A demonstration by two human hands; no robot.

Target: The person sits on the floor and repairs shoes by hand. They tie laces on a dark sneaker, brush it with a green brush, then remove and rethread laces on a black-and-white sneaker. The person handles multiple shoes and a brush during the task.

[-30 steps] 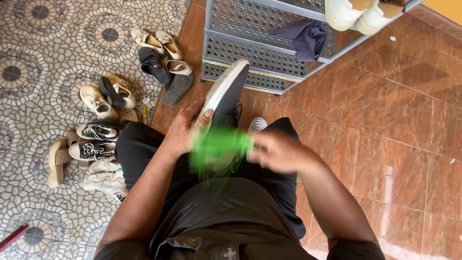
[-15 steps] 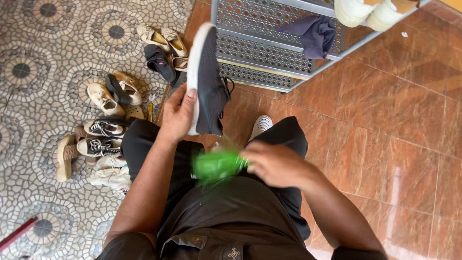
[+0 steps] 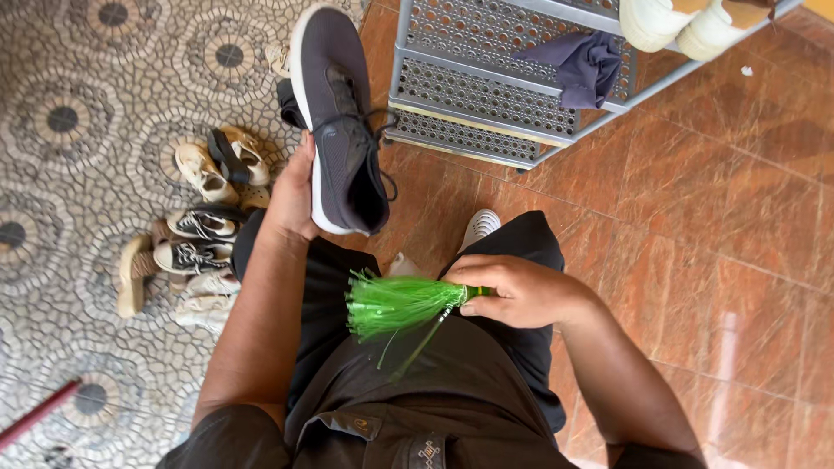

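The left hand has its grip clamped on a dark grey mesh sneaker with a white sole, held up sideways over the floor, toe pointing far, laces dangling on the right side. The right hand is closed tight around the handle of a small brush with bright green plastic bristles, held low over the person's lap, its bristles fanning left; hand and brush are well apart from the sneaker. To the left, a scatter of pale sandals and black-and-white lace-up shoes lies on the patterned mosaic floor. Far and right stands a grey perforated metal shoe rack on reddish-brown tiles, with a dark blue cloth draped on one shelf and a pair of white shoes above. A red stick lies at the near left.
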